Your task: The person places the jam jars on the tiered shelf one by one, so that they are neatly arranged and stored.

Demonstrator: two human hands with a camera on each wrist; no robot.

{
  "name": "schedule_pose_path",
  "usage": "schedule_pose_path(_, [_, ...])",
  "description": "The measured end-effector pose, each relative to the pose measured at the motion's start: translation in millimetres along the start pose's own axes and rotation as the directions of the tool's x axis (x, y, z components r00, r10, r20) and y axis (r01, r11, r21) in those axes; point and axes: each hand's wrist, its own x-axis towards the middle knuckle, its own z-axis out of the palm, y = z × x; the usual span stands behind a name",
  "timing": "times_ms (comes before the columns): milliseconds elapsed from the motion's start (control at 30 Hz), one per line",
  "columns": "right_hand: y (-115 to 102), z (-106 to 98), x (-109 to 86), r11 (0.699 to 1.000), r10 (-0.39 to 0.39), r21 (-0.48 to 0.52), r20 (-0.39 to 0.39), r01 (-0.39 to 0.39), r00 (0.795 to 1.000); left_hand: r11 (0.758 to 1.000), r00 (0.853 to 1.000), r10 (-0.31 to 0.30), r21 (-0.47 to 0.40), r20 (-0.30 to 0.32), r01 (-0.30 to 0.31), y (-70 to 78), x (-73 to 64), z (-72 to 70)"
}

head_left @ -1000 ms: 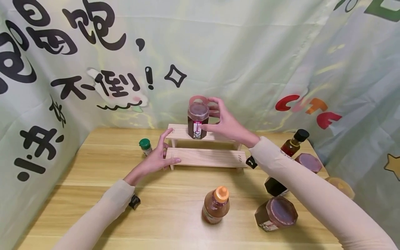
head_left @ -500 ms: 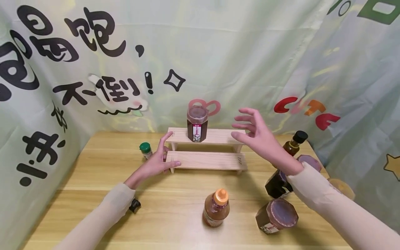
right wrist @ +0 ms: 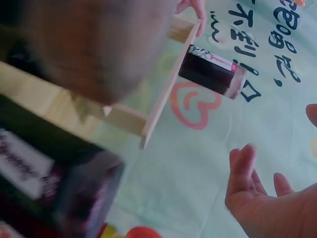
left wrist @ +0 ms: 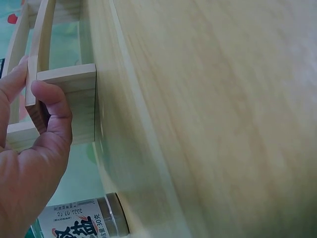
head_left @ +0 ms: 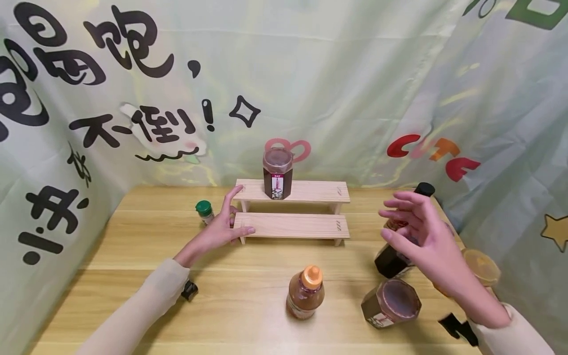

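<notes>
My left hand point(head_left: 217, 230) grips the left end of a two-step wooden shelf point(head_left: 293, 226). In the left wrist view, its thumb and fingers point(left wrist: 55, 101) curl round a board's edge. On the upper step stands a dark hexagonal jar point(head_left: 277, 178) with a pink-and-white label, left of the middle. My right hand point(head_left: 421, 234) hovers at the right with fingers spread and loosely bent, holding nothing. Below it are a dark jar point(head_left: 390, 262), partly hidden by the hand, and a black-capped bottle point(head_left: 424, 189), also mostly covered.
A green-capped shaker point(head_left: 204, 209) stands left of the shelf. In front are an orange-capped sauce bottle point(head_left: 305, 293) and another hexagonal jar point(head_left: 390, 304). A yellow-lidded container point(head_left: 481, 267) sits at the right edge. A printed curtain point(head_left: 355, 88) hangs behind the table point(head_left: 213, 305).
My right hand has let go of the jar on the upper step and moved right and toward me, above the other jars. The left hand keeps its grip on the shelf.
</notes>
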Motion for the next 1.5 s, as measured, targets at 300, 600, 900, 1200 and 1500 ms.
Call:
schedule_pose_path(300, [23,-9,-48.3,0.998,-0.005,-0.059,-0.064,0.001,0.998,1.000,1.000,0.001,0.009,-0.003,-0.001,0.5,0.2,0.1])
schedule_pose_path(600, [39,-2,-85.5,0.990,0.055,-0.129,-0.081,-0.065,0.995,1.000,1.000,0.000,0.011,-0.014,0.000,0.5,-0.4,-0.3])
schedule_pose_path(900, [63,8,-115.8,0.986,0.058,-0.151,-0.063,-0.067,0.996,1.000,1.000,0.016,0.015,-0.011,-0.016,0.8,0.2,0.5])
schedule_pose_path(1200, [82,23,-132.0,0.969,0.145,-0.201,0.008,-0.140,0.989,1.000,1.000,0.020,0.010,-0.007,-0.020,0.5,0.7,-1.0])
schedule_pose_path(1500, [90,31,-136.6,0.966,0.147,-0.216,-0.004,-0.144,0.989,1.000,1.000,0.008,0.001,0.000,-0.008,0.4,0.1,-0.5])
